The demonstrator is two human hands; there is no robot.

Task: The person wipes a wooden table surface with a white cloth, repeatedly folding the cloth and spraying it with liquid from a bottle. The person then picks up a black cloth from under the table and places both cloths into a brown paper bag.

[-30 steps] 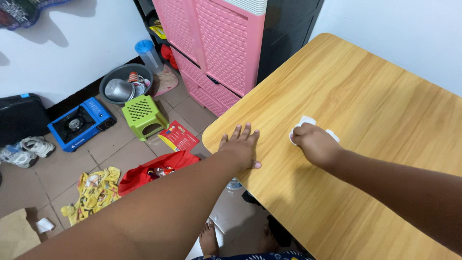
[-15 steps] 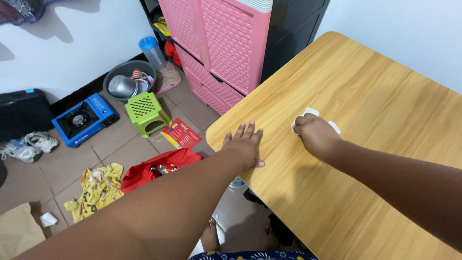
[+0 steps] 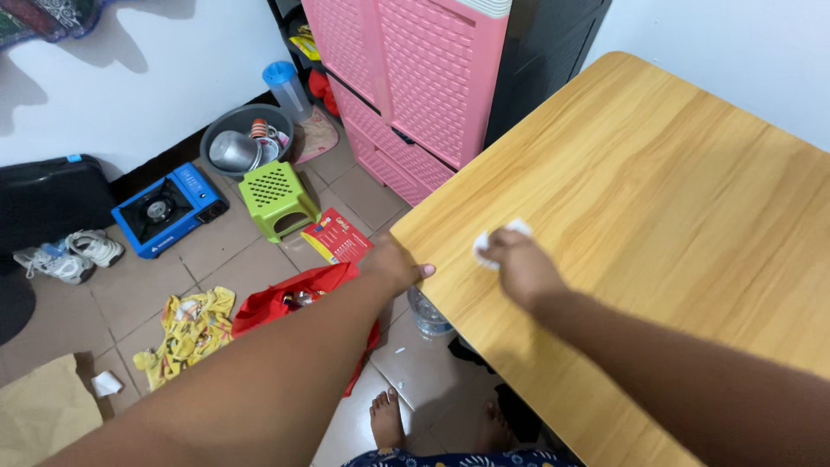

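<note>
From the head camera, my right hand lies on the wooden tabletop near its left edge, the grip closed down over a small white tissue. Only a crumpled bit of the tissue shows, poking out on the far left side of my knuckles; the rest is under my palm and pressed against the wood. My left hand is at the tabletop's left edge, just left of the tissue and apart from it. Its fingers seem curled over the edge with the thumb on top, though the hand is blurred and I cannot tell for sure how the grip stands.

On the tiled floor to the left lie a red bag, a yellow cloth and a red leaflet. Farther off stand a green stool, a blue camp stove and a grey basin, with a pink drawer cabinet beyond the tabletop's far left corner.
</note>
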